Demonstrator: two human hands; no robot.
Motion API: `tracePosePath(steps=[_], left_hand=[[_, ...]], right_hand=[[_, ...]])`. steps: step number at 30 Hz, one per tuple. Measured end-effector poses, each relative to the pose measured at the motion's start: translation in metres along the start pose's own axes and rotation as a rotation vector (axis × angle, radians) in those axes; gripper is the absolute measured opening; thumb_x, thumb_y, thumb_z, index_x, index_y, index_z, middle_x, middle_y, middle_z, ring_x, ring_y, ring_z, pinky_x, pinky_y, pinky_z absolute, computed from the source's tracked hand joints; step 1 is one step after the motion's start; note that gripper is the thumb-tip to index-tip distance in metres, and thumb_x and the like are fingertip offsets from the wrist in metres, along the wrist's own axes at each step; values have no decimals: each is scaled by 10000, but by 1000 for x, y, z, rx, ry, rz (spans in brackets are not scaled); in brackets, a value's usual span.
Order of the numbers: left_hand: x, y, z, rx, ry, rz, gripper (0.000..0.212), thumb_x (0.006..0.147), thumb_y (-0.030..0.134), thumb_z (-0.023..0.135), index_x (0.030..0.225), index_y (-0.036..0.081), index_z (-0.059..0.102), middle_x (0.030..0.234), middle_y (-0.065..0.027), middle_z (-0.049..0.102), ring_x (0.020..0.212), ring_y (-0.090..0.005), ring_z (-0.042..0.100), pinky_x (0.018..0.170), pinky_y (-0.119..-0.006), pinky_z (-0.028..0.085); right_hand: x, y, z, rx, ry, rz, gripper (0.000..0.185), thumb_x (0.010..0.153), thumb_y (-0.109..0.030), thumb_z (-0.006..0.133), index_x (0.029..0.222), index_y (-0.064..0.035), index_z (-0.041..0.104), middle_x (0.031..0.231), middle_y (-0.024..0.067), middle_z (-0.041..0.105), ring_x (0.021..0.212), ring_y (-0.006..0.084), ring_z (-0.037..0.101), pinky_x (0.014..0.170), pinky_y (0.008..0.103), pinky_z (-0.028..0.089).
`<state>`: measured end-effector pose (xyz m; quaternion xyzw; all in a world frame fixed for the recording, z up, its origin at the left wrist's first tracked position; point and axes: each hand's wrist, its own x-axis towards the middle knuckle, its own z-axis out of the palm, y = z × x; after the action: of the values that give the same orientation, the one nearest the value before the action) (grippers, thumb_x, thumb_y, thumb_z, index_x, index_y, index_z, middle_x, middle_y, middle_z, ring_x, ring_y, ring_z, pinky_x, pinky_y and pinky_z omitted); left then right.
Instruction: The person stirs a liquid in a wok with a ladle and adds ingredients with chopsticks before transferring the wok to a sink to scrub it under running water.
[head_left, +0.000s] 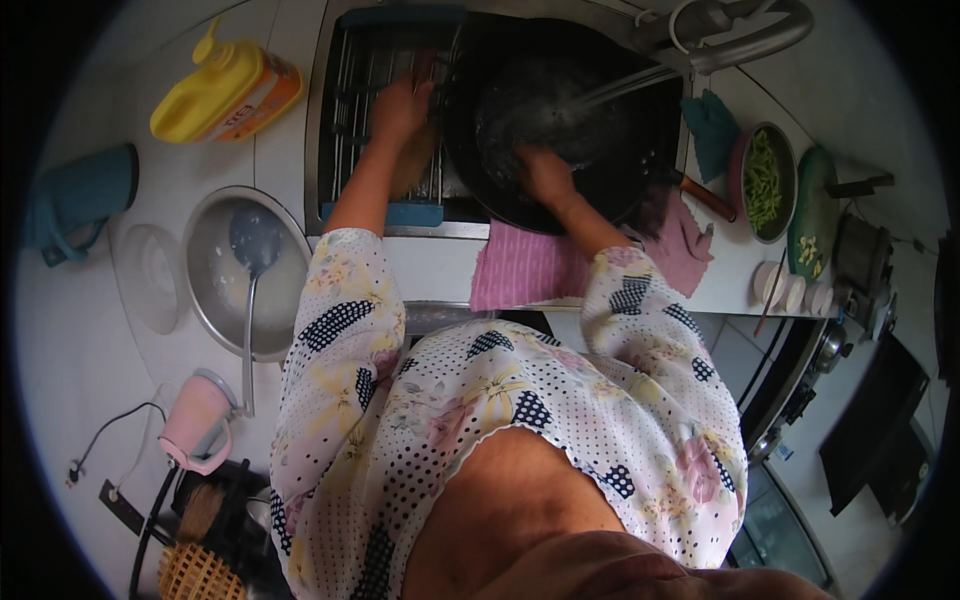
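A large black wok (517, 202) with a wooden handle (707, 196) rests over the sink. Water (619, 88) runs into it from a metal faucet (750, 49). My right hand (546, 174) reaches down inside the wok, its fingers partly hidden at the wet, blurred bottom. My left hand (401, 111) is above the metal drying rack (352, 142), left of the wok. It is closed around a brown brush-like thing (414, 161), blurred by motion. A pink cloth (525, 266) lies on the counter edge under the wok's near side.
At left are a yellow jug (225, 94), a steel bowl (196, 300) with a ladle (255, 240), a pink kettle (196, 420) and a teal pitcher (82, 199). Green beans (763, 180) in a bowl, a teal cloth (709, 131) and a green cutting board (816, 199) stand at right.
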<state>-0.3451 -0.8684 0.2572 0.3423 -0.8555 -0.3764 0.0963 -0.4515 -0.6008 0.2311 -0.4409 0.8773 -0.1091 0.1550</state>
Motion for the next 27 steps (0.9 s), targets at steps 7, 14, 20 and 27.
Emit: tracePosePath(steps=[7, 14, 20, 27], left_hand=[[2, 1, -1, 26, 67, 98, 341, 826, 303, 524, 1027, 31, 565, 872, -236, 609, 833, -401, 581, 713, -464, 461], [-4, 9, -11, 8, 29, 38, 334, 824, 295, 525, 1028, 32, 564, 877, -242, 605, 832, -400, 581, 717, -467, 459], [-8, 12, -12, 10, 50, 22, 336, 823, 296, 530, 1033, 36, 559, 878, -240, 605, 841, -396, 579, 729, -469, 454], [-5, 7, -10, -1, 41, 57, 320, 824, 293, 530, 1025, 47, 561, 841, -230, 611, 802, -403, 581, 697, -477, 456]], right_hand=[[45, 63, -32, -128, -38, 304, 300, 708, -148, 598, 1007, -130, 613, 1011, 143, 599, 943, 306, 575, 792, 402, 470], [26, 36, 2, 43, 184, -193, 224, 723, -140, 523, 917, -76, 618, 951, 177, 603, 865, 331, 596, 741, 431, 480], [47, 53, -28, 2, 181, 238, 260, 758, -128, 545, 1010, -81, 593, 1005, 176, 587, 902, 343, 576, 805, 407, 465], [8, 40, -41, -1, -25, 122, 273, 736, -117, 553, 1006, -98, 594, 1004, 170, 593, 967, 315, 561, 824, 397, 459]])
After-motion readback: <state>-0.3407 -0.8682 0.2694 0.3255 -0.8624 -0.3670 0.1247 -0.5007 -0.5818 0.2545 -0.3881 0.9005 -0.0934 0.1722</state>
